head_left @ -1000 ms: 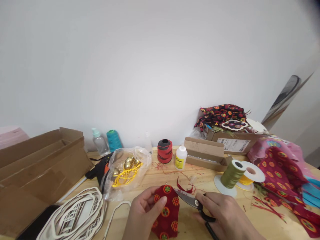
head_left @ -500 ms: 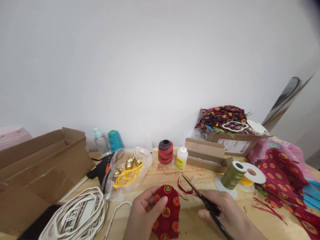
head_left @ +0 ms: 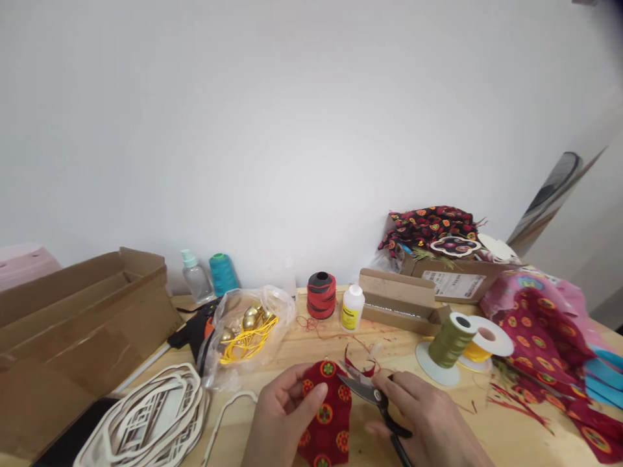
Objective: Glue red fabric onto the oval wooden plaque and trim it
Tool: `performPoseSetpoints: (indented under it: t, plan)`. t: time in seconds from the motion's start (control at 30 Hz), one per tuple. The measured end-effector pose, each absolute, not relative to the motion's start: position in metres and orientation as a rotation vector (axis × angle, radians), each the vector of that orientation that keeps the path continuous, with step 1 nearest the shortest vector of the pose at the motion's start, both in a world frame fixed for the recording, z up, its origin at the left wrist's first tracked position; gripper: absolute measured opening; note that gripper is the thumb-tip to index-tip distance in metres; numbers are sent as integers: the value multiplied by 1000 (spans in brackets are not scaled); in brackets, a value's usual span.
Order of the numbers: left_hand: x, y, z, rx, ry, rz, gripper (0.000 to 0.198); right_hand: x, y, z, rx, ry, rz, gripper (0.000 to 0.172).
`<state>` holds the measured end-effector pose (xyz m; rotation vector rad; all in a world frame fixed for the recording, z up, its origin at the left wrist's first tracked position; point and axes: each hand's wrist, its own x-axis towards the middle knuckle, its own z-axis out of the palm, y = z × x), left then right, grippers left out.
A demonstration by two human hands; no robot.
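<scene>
My left hand (head_left: 282, 418) pinches a red piece of fabric with orange flower dots (head_left: 327, 415) and holds it upright above the wooden table (head_left: 292, 353). Black-handled scissors (head_left: 372, 399) are gripped in my right hand (head_left: 428, 421), their blades open at the fabric's upper right edge. A thin red fabric scrap (head_left: 357, 370) lies on the table just behind the blades.
Behind stand a red-black thread spool (head_left: 320, 294), a glue bottle (head_left: 352, 307), a teal spool (head_left: 222, 273), a clear bottle (head_left: 196, 276) and a bag of gold bells (head_left: 246, 327). Cardboard box (head_left: 73, 324) and white wooden cutouts (head_left: 146, 418) left; olive spool (head_left: 450, 340), fabric pile (head_left: 540, 331) right.
My right hand lifted the scissors away from the fabric with the blades pointing up and back, then brought them back to the fabric's right edge. The left hand stayed still.
</scene>
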<state>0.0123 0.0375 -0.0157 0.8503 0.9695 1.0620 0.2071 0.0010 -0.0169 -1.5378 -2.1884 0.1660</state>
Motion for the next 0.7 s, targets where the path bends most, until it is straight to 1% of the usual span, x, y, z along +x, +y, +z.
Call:
performPoseSetpoints:
  t: [0.13,0.7]
  plan:
    - [14,36,-14,839,965,1066,32,207,-1,-21,-1475,-2184,84,26]
    - [16,35,-13,813,976,1090,30,205,-1,-20,-1414,-2175,61,18]
